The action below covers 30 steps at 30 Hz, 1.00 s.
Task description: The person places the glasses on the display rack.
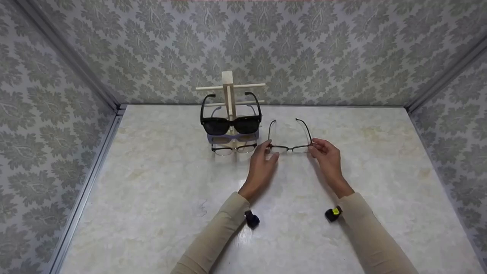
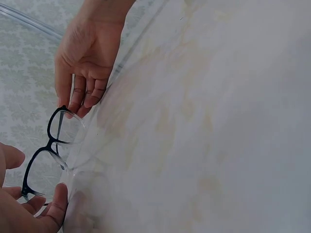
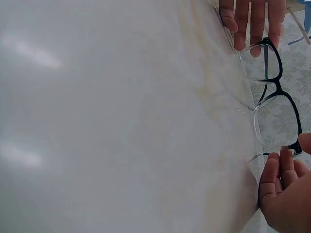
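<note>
A pair of eyeglasses [image 1: 291, 148] with dark upper rims and clear lower rims is between my two hands on the table, temples unfolded and pointing away from me. My left hand [image 1: 261, 163] holds its left corner near the hinge, the thumb lower and toward the front. At the other corner my right hand [image 1: 329, 160] pinches the frame between thumb and fingers, seen closer in the right wrist view. Left of the hands, a wooden display stand [image 1: 227, 78] bears black sunglasses [image 1: 217, 127], purple-framed glasses [image 1: 209, 139] below, and dark-browed glasses [image 1: 249, 145] lowest.
The stand's upper pegs [image 1: 249, 85] stick out to both sides. A marbled white table [image 1: 152, 182] spreads under everything, with patterned wall panels [image 1: 304, 49] at the back and sides. The stand is close beside my left hand.
</note>
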Tool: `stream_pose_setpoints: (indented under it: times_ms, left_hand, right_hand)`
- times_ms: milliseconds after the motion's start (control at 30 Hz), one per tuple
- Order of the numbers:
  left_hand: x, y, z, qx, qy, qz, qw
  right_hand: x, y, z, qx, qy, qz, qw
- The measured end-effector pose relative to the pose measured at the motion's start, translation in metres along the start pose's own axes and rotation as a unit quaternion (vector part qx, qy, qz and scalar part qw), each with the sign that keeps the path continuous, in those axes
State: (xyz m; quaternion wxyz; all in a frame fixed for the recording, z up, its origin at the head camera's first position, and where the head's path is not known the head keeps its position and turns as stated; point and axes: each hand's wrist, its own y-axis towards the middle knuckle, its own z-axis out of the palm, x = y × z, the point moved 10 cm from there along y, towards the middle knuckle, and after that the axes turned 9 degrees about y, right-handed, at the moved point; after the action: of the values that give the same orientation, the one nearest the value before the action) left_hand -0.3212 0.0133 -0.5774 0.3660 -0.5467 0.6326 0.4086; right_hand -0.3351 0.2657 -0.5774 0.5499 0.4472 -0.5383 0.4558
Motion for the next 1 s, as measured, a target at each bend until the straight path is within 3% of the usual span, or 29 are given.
stream_pose_setpoints:
  times_ms: [233, 333, 567, 1000]
  left_hand:
    - [0.021, 0.009, 0.01, -0.012, 0.006, 0.028, 0.9995]
    - [0.013, 0.005, 0.006, -0.012, 0.012, 0.037, 0.9992]
    - [-0.022, -0.01, -0.01, 0.017, -0.018, 0.035, 0.9991]
    - [-0.029, -0.02, -0.021, 0.026, -0.031, 0.036, 0.9985]
  right_hand:
    - [0.003, -0.004, 0.0, 0.001, 0.01, -0.004, 0.9999]
    - [0.004, -0.007, -0.002, 0.003, 0.009, -0.008, 0.9999]
    - [0.01, -0.016, -0.005, 0.019, 0.005, -0.015, 0.9997]
    - [0.025, -0.036, -0.009, 0.05, 0.017, -0.036, 0.9979]
